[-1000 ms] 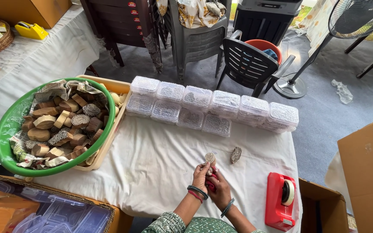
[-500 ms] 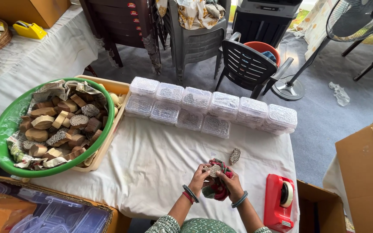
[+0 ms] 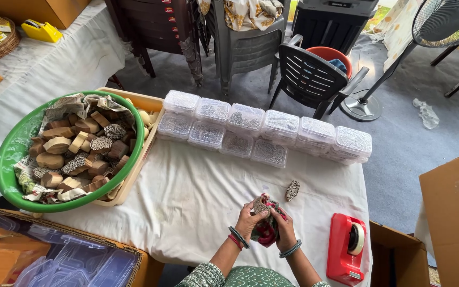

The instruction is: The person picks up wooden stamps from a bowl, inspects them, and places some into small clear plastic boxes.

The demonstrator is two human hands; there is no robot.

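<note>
Bare hands, bangled wrists, green patterned sleeves

The person is wearing a green garment with a fine pale print, its sleeves [image 3: 206, 275] showing at the bottom edge and ending well back from the grip, so both forearms are showing bare. Just behind the left hand [image 3: 247, 222], the wrist is carrying a dark bangle [image 3: 238, 236] lying against a red one [image 3: 234, 242]. Just behind the right hand [image 3: 285, 229], the wrist is wearing a pair of thin dark teal bangles [image 3: 290, 248] sitting close together. No gloves are covering the fingers; whether any ring is sitting on them is too small to tell.
</note>
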